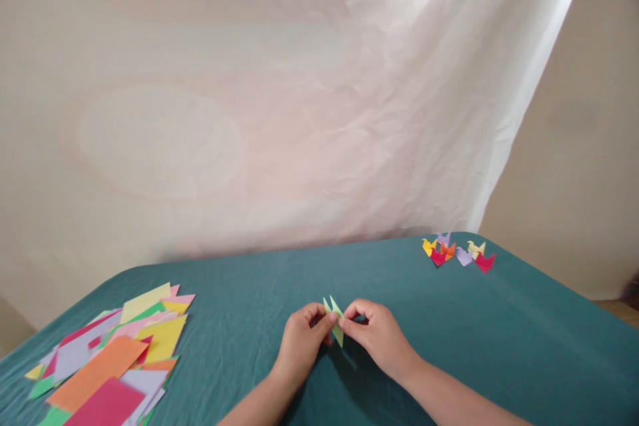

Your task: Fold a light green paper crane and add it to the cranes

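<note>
Pale green folded paper (339,334), 2 points upward, sits between the fingertips: the left hand (299,339) pinches its left side, the right hand (380,338) its right. Left of the fingers, loose coloured sheets (107,366); beyond the fingers, rightward, 7 paper birds (464,257) on green cloth (239,333).

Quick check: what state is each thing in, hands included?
Light green paper: folded, held up.
Left hand: pinching the paper.
Right hand: pinching it too.
Colored sheets: overlapping in a loose pile.
Paper birds: folded, grouped at far right.
Green cloth: spread, lightly wrinkled.
White backdrop: hanging, creased.
</note>
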`<act>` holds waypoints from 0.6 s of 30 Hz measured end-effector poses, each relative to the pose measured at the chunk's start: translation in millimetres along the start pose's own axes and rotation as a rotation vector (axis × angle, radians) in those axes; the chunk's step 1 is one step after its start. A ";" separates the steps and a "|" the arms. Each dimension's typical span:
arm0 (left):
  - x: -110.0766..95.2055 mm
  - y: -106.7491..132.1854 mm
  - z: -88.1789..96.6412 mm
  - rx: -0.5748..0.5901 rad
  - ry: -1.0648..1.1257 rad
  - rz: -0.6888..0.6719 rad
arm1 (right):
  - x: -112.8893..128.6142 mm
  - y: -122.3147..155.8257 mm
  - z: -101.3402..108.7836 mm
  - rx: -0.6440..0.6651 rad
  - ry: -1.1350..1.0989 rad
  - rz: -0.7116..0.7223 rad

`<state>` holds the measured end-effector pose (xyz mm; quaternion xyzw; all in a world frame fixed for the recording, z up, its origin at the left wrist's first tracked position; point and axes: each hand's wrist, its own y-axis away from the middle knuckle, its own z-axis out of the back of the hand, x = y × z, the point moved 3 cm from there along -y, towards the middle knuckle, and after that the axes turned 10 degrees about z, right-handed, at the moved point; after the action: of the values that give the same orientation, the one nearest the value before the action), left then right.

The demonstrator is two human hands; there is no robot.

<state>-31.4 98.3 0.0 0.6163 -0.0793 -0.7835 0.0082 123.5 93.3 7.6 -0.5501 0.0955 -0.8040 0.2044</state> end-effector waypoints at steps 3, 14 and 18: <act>2.7 -2.5 0.1 0.066 0.022 0.019 | 0.6 0.2 0.9 0.053 -0.018 0.017; -0.8 -0.2 1.0 0.092 -0.090 0.050 | -4.4 -3.2 5.6 0.041 -0.046 0.059; -1.2 -0.4 0.1 0.142 -0.042 0.052 | -5.6 -2.2 5.7 0.050 -0.047 0.046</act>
<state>-31.2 98.9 1.1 0.5967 -0.1511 -0.7880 -0.0167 130.0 98.2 5.8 -0.5611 0.0830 -0.7883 0.2386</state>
